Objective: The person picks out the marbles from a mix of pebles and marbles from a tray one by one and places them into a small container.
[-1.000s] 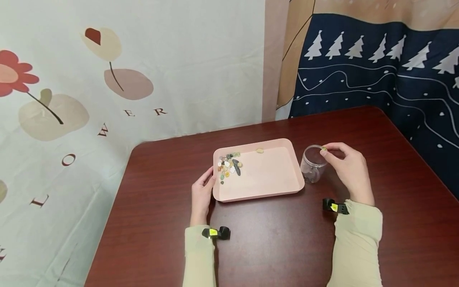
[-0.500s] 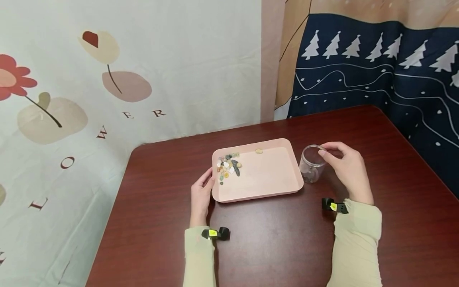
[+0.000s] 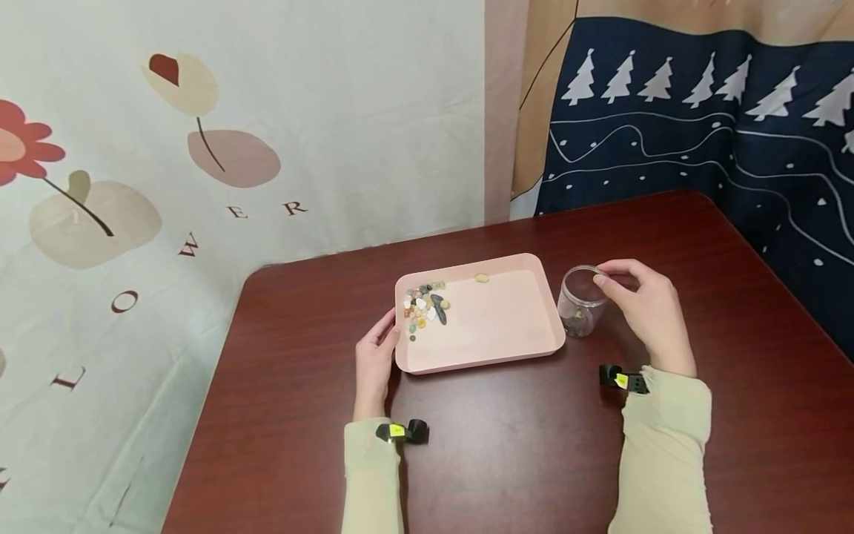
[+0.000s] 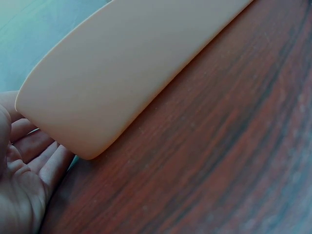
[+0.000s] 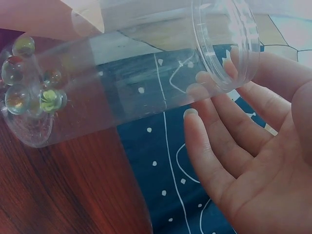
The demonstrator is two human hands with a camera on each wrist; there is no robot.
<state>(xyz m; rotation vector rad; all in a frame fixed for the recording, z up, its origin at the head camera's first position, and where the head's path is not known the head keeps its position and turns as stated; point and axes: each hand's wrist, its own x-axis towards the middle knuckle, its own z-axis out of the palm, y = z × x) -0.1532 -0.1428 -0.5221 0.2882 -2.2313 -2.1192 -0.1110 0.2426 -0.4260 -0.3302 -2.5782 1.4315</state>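
My left hand holds the left edge of a pale pink tray, thumb at the rim and fingers along the outer wall. Pebbles of several colours cluster at the tray's left end, with a yellowish pebble alone by the far wall. To the tray's right stands a clear lidless jar. Several glass marbles with coloured swirls lie at its bottom. My right hand is at the jar's mouth, thumb and forefinger by the rim, nothing seen between them. Its other fingers extend beside the jar.
A dark red-brown wooden table bears everything. Behind it hang a pale flower-print cloth and a navy cloth with white trees. Each wrist wears a black strap camera, the left camera and right camera.
A small greenish marble was between my right thumb and forefinger at the jar's rim; it has been let go, and a greenish marble shows at the jar's bottom. My left hand stays put.
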